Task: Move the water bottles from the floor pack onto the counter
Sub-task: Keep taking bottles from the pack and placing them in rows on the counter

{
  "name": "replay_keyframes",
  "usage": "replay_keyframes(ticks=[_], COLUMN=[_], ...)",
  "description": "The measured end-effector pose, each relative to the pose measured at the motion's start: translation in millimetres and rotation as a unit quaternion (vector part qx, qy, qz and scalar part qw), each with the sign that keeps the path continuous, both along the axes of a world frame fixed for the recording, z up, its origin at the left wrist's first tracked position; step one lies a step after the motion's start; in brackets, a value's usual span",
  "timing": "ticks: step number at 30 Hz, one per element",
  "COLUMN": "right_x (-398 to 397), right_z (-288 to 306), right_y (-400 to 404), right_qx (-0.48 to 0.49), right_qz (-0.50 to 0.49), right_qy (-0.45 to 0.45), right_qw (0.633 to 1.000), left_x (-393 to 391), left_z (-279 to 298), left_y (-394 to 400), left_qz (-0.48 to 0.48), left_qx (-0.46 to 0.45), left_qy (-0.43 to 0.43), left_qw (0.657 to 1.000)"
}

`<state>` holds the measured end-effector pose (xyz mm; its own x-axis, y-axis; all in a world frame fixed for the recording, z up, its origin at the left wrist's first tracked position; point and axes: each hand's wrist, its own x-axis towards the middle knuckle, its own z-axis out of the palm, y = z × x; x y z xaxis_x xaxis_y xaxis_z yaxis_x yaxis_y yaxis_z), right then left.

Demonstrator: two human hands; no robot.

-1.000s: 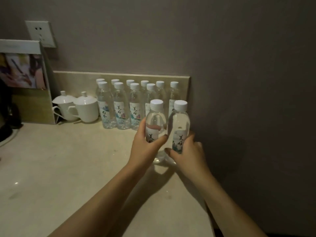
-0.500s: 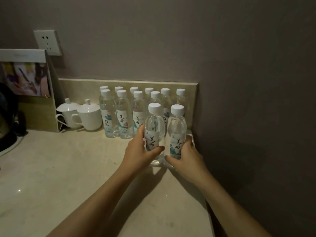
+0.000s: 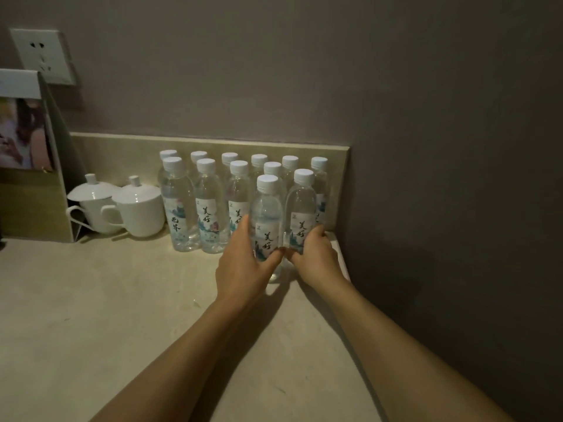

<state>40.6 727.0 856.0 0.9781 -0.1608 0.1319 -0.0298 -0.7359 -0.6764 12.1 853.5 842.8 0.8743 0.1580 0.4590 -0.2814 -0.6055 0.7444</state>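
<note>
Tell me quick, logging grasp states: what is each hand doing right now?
Left hand: gripping the left front bottle.
Right hand: gripping the right front bottle.

Two lidded white cups [image 3: 122,205], wall socket [image 3: 42,56]

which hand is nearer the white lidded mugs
Left. The left hand grips a clear plastic water bottle right of the white lidded mugs; the right hand is farther right, by the wall.
</note>
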Motion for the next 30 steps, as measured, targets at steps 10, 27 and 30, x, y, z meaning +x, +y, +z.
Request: replay_keyframes(ticks=[10,27,30], right_x=[15,27,24], right_z=[9,-4,-12], right_y=[7,-1,-3], right_qx=[0.002,-0.004,-0.025], right_qz=[-0.040,-0.039,-0.052], right_qy=[0.006,0.014,0.001], right_qw=[0.999,0.999,0.998], left_x=[8,5,6], left_z=[-2,-5,-5], left_y=[7,43,57], left_qz=[0.004,0.051,0.062], left_qx=[0.025,0.004,-0.003], left_qy=[0.005,-0.001,-0.004], left_qw=[1.000,0.999,0.998])
